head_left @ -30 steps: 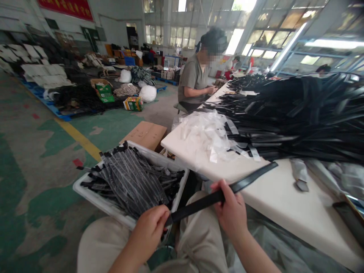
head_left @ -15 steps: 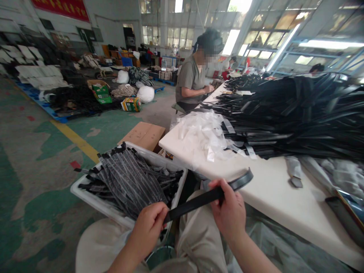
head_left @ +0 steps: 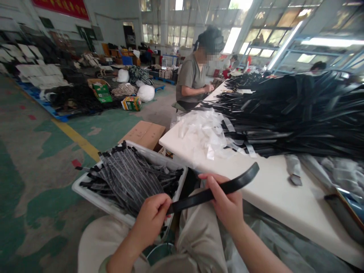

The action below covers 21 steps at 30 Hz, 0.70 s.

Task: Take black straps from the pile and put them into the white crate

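Note:
A flat black strap (head_left: 193, 200) stretches between my two hands, above my lap. Its left end is pinched in my left hand (head_left: 153, 216), thumb on top. My right hand (head_left: 227, 203) grips it past the middle, with fingers around the band. Beyond that hand the free end curves up to the right, over the table's edge. Left of my knees stands a white plastic crate (head_left: 93, 198) full of black strips in clear wrapping (head_left: 127, 174).
A white table (head_left: 273, 182) runs along my right, with clear plastic sleeves (head_left: 203, 131) and a large heap of black straps (head_left: 298, 113). A cardboard box (head_left: 143, 134) sits behind the crate. A co-worker (head_left: 190, 81) sits at the table's far side. A dark tray-like object (head_left: 344, 218) lies at right.
The strap has turned so its broad face shows more, and its free end has moved up and right. My right hand has shifted its hold slightly; my left hand moved a little up.

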{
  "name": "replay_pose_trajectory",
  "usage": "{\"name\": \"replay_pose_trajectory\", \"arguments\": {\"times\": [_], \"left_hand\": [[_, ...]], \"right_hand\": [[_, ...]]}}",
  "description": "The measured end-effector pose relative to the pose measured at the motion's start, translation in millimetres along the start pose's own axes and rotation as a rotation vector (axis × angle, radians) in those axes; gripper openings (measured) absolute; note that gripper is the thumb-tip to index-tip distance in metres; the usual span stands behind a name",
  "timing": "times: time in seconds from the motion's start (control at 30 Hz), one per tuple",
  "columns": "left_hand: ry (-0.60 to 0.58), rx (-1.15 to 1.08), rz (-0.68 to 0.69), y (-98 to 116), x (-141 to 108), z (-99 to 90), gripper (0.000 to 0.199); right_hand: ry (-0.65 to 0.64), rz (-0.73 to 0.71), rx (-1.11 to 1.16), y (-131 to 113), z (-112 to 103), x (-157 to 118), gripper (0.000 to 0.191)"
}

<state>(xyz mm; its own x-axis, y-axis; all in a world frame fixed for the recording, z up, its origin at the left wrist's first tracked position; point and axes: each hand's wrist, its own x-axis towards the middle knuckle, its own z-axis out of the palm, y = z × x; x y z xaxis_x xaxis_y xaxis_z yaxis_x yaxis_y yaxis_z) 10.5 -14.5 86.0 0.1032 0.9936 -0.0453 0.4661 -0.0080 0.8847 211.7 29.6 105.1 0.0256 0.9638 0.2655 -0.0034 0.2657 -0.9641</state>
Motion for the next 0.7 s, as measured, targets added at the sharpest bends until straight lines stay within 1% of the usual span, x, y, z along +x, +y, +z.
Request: {"name": "replay_pose_trajectory", "arguments": {"times": [0.03, 0.1, 0.13, 0.17, 0.2, 0.3, 0.33, 0.37, 0.4, 0.5, 0.53, 0.57, 0.63, 0.7], "left_hand": [[-0.001, -0.015, 0.014, 4.0, 3.7, -1.2, 0.044], [0.004, -0.051, 0.043, 12.6, 10.9, -3.8, 0.041], [0.009, -0.064, 0.055, 16.2, 14.1, -5.9, 0.039], [0.012, -0.068, 0.065, 19.0, 16.8, -8.8, 0.038], [0.017, -0.062, 0.071, 20.8, 19.0, -12.6, 0.036], [0.021, -0.036, 0.055, 21.9, 23.6, -25.8, 0.037], [0.017, -0.033, 0.051, 22.0, 25.0, -29.5, 0.038], [0.014, -0.031, 0.051, 22.4, 26.4, -32.2, 0.038], [0.011, -0.029, 0.055, 23.1, 27.8, -34.0, 0.039], [0.012, -0.018, 0.083, 25.4, 31.9, -35.8, 0.038], [0.017, -0.013, 0.090, 25.4, 32.9, -36.6, 0.038], [0.023, -0.006, 0.095, 24.6, 33.4, -37.9, 0.039], [0.044, 0.005, 0.093, 21.6, 33.4, -42.2, 0.039], [0.060, 0.013, 0.086, 18.7, 32.3, -47.1, 0.038]], "right_hand": [[-0.064, -0.067, -0.042, -1.3, 5.1, 2.0, 0.021], [-0.265, -0.173, -0.095, -3.2, 19.2, 3.1, 0.020], [-0.342, -0.194, -0.103, -4.1, 26.0, 3.1, 0.020], [-0.375, -0.183, -0.090, -5.3, 31.3, 3.4, 0.021], [-0.352, -0.139, -0.058, -6.8, 34.4, 4.4, 0.023], [-0.110, 0.043, 0.054, -12.4, 33.4, 11.3, 0.025], [-0.066, 0.078, 0.068, -13.9, 32.1, 14.1, 0.027], [-0.070, 0.099, 0.067, -14.7, 31.6, 16.5, 0.029], [-0.124, 0.114, 0.061, -15.0, 32.5, 18.1, 0.030], [-0.390, 0.219, 0.094, -13.9, 40.8, 19.2, 0.029], [-0.454, 0.275, 0.122, -14.2, 43.6, 19.4, 0.029], [-0.487, 0.330, 0.152, -15.2, 45.5, 20.1, 0.029], [-0.471, 0.400, 0.185, -19.2, 46.4, 23.6, 0.031], [-0.419, 0.392, 0.157, -23.8, 46.0, 28.5, 0.028]]}}
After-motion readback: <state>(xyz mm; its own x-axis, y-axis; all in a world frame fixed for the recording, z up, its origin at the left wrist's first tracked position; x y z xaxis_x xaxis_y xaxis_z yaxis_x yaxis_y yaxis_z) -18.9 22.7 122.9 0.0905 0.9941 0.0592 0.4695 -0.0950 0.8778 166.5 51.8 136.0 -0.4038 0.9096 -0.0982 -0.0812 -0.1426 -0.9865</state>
